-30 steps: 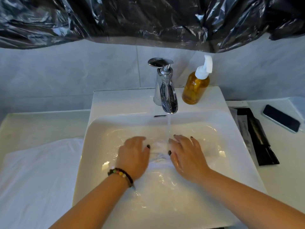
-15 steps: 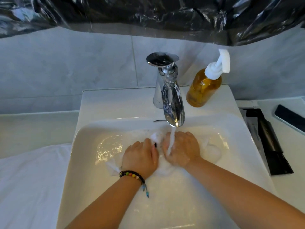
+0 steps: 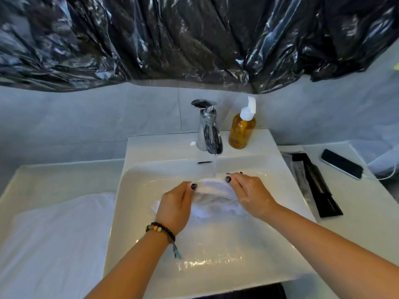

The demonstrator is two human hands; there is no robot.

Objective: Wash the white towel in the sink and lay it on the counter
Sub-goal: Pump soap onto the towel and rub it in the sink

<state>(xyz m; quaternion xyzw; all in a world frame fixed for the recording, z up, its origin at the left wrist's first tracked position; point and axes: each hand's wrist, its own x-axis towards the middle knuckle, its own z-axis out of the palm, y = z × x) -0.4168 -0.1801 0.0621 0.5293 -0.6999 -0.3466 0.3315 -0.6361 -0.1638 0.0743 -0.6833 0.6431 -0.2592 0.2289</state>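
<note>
Left hand (image 3: 176,207) and right hand (image 3: 248,195) both grip the bunched, wet white cloth towel (image 3: 212,190), fingers curled. Likely soft, limp, water-heavy; best held by gathered folds.

Readable text: none.
Amber plastic pump bottle (image 3: 241,131), right of the chrome faucet (image 3: 208,128): no legible label.
Black flat packet (image 3: 316,184), further right of the faucet: print too blurred.

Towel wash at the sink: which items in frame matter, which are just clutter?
In use: small white wet towel, gripped by left hand and right hand; white ceramic sink; chrome tap, running.

Lying about: amber pump soap bottle; black smartphone; black flat packet; white cloth on counter.
</note>
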